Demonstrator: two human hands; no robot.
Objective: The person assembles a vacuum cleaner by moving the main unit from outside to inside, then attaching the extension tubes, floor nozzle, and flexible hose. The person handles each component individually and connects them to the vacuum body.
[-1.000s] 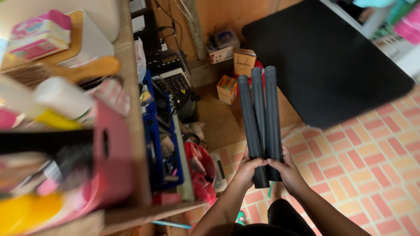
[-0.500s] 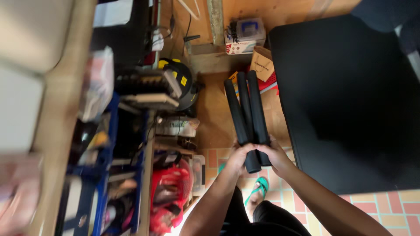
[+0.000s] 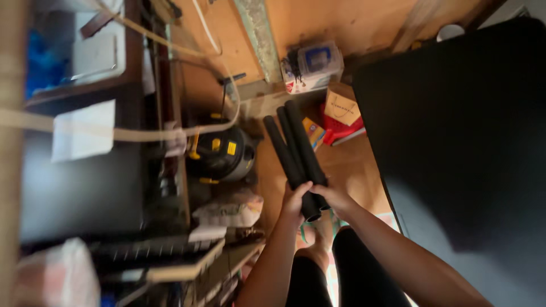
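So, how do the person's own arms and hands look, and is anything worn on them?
Both forearms are bare up to the picture's edge: no sleeves show. The left hand and right hand wear no gloves. No ring, watch or bracelet can be seen, though the picture is a little blurred. The arms are slim and come up from the bottom edge.

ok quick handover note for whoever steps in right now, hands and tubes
Left hand: wrapped round the near end of the black tubes.
Right hand: gripping the same end from the other side.
Tubes: three, bundled, held up off the floor, far ends pointing toward the cardboard box; black mat lies to the right.
Done: tubes gathered in both hands.
Left: nothing set down yet.
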